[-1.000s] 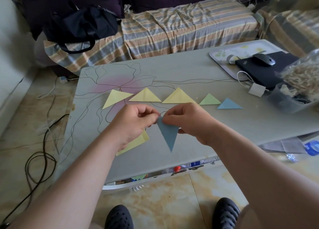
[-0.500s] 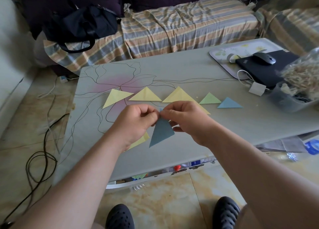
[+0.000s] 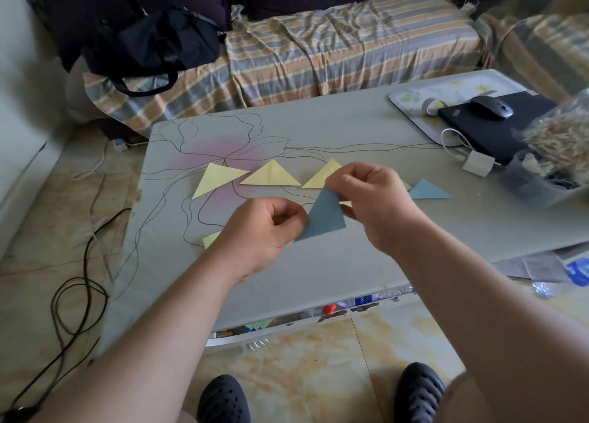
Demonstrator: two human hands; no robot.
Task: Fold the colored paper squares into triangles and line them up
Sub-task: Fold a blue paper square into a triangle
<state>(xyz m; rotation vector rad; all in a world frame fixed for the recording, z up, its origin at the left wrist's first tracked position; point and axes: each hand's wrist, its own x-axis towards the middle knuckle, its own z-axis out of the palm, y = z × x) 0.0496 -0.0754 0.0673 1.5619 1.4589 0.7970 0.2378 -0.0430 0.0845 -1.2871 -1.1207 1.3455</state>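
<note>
My right hand (image 3: 371, 199) pinches the top corner of a blue-grey paper triangle (image 3: 326, 220) above the grey table (image 3: 318, 273). At the triangle's left edge my left hand (image 3: 264, 231) has its fingers curled and seems to pinch it. Behind them lies a row: three yellow triangles (image 3: 216, 178) (image 3: 271, 175) (image 3: 320, 177), the third partly behind my right hand, then a sliver of a green triangle (image 3: 405, 185) and a light blue triangle (image 3: 428, 190). A yellow paper (image 3: 212, 239) peeks out from under my left hand.
At the table's right end sit a patterned tray (image 3: 414, 94), a black laptop (image 3: 500, 135) with a mouse (image 3: 492, 107), a white charger (image 3: 476, 164) and a plastic tub (image 3: 541, 183). Cables (image 3: 79, 282) lie on the floor to the left. A striped sofa with a black bag (image 3: 153, 40) stands behind.
The blue-grey triangle swung from pointing down to pointing up. My right hand rose and moved right with its top corner, now covering part of the row. My hands drew apart.
</note>
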